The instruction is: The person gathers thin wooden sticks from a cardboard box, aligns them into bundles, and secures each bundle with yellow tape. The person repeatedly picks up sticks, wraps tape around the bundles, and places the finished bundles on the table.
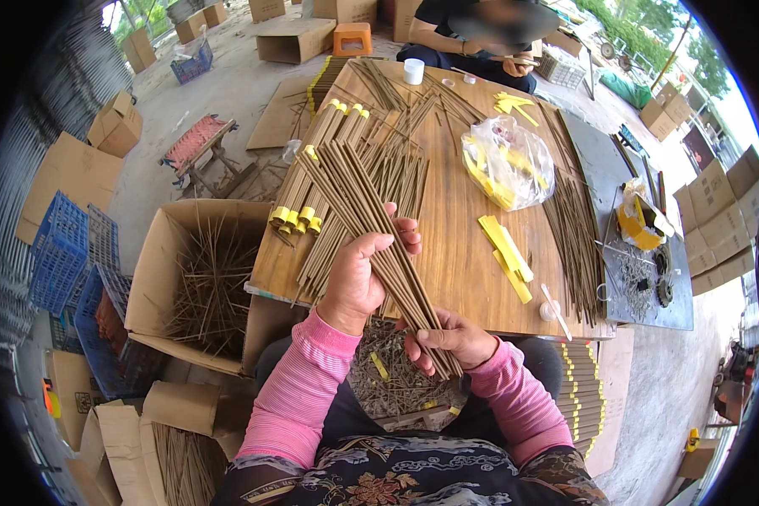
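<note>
Right hand [449,337], nearest, pinched shut around the lower end of a bundle of brown sticks [379,228]. Left hand [364,270], just above, fingers curled closed around the bundle's middle. Bundle slanting up-left, fanned over the wooden table [455,253]. Beyond, yellow-tipped stick packs [299,215], a plastic bag [506,160], another person's hand [519,66] at the far edge.

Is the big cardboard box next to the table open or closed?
Open. The big brown cardboard box has its flaps folded outward, and loose thin brown sticks show inside.

Sunlit concrete floor [228,84], wooden table [455,253]
</note>
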A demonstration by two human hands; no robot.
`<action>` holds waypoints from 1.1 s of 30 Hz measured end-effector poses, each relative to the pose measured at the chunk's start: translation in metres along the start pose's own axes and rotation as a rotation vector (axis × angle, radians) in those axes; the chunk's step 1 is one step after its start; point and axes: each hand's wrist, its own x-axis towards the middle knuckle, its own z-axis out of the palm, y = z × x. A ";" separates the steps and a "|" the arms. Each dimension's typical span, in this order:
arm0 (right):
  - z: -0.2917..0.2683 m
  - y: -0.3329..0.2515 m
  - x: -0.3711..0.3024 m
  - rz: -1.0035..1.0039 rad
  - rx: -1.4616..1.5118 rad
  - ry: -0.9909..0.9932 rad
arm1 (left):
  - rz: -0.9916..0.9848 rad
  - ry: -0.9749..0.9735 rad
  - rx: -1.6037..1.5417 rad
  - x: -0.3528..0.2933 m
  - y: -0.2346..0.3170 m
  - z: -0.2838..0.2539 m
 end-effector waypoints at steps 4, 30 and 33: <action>0.000 0.000 -0.001 -0.027 0.058 -0.018 | -0.024 -0.005 -0.023 0.001 0.002 -0.003; -0.013 -0.001 0.000 -0.079 0.037 0.113 | -0.035 -0.068 0.123 -0.001 0.006 0.001; -0.017 0.001 0.001 -0.089 0.041 0.075 | -0.025 -0.070 0.127 -0.001 0.005 0.002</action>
